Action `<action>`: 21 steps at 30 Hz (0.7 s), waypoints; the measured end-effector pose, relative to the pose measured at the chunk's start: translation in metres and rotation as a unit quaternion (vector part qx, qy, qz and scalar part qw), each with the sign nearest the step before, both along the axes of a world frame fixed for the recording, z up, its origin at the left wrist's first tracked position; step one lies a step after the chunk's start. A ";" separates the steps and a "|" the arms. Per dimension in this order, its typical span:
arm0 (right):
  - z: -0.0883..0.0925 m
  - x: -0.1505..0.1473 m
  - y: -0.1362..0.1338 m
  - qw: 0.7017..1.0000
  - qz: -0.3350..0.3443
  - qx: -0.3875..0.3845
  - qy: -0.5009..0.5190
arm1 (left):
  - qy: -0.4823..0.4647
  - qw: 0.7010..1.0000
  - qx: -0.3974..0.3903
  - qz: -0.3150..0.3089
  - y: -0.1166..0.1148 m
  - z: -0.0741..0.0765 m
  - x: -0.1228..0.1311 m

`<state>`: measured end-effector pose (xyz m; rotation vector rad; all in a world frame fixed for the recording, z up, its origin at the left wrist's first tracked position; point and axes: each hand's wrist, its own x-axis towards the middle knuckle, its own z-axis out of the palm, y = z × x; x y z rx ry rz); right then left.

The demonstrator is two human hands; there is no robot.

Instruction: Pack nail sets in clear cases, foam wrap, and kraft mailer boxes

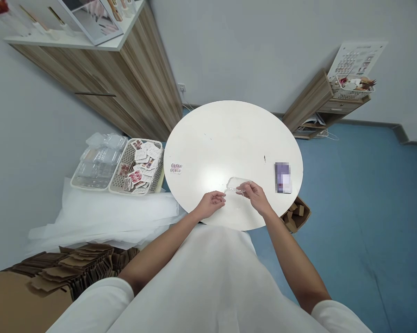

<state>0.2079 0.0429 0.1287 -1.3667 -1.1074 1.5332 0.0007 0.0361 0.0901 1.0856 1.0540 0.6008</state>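
Observation:
A clear plastic box (236, 183) with its lid raised is held just above the near part of the round white table (229, 125). My right hand (255, 194) pinches the box along its right side. At the left edge of the box, the curled fingers of my left hand (212, 203) grip its rim. Left on the table lies a small set of pinkish press-on nails (176, 168). A purple-and-white item (283, 177), partly blurred out, lies to the right. Nearer the middle right is a tiny dark object (264, 158), too small to name.
Left of the table, a basket (111, 185) holds clear plastic boxes; another basket (158, 175) holds printed cards and nail sets. White sheets (114, 212) and folded cardboard (86, 261) lie nearer. A cardboard box (303, 217) stands below right. Wooden cabinets (149, 69) stand behind.

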 end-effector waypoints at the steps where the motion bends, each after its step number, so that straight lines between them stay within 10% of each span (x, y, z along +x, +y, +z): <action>1: -0.001 -0.001 0.000 1.000 -0.004 -0.004 0.000 | 0.001 1.000 0.001 -0.002 0.000 -0.001 -0.001; 21: -0.036 -0.010 0.006 0.997 -0.015 -0.068 -0.028 | 0.032 0.999 -0.021 0.018 -0.003 -0.004 -0.007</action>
